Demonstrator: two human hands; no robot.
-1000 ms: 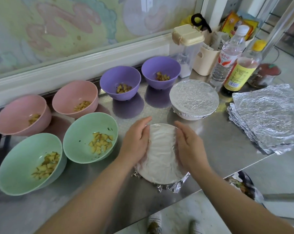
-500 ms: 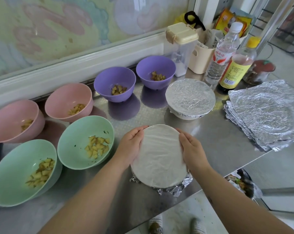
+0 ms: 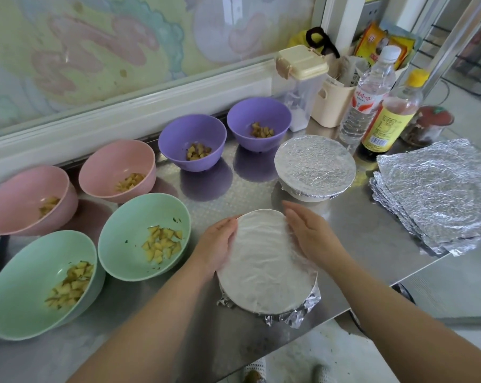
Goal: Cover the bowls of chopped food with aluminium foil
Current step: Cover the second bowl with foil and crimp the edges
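From my feed, the foil-covered bowl [image 3: 264, 261] sits on the steel counter [image 3: 358, 230] near its front edge, directly between the two hands. The left hand [image 3: 215, 244] lies against its left side, fingers together and gently bent along the rim. The right hand [image 3: 307, 233] lies against its right side, fingers straight and pressed together, their tips near the far rim. Both touch the foil at the edge, and crumpled foil sticks out below the rim on the near side. A second covered bowl [image 3: 315, 164] stands just behind, apart from the hands, and the stack of foil sheets [image 3: 438, 194] lies well to the right. To the left stand six uncovered bowls of chopped food: two green bowls [image 3: 144, 214], two pink bowls [image 3: 117, 158] and two purple bowls [image 3: 192, 131]. A second ago both hands lay partly over the top of the foil; now they have slid out to the sides, so I see the whole flat top. The bowl itself has stayed where it was
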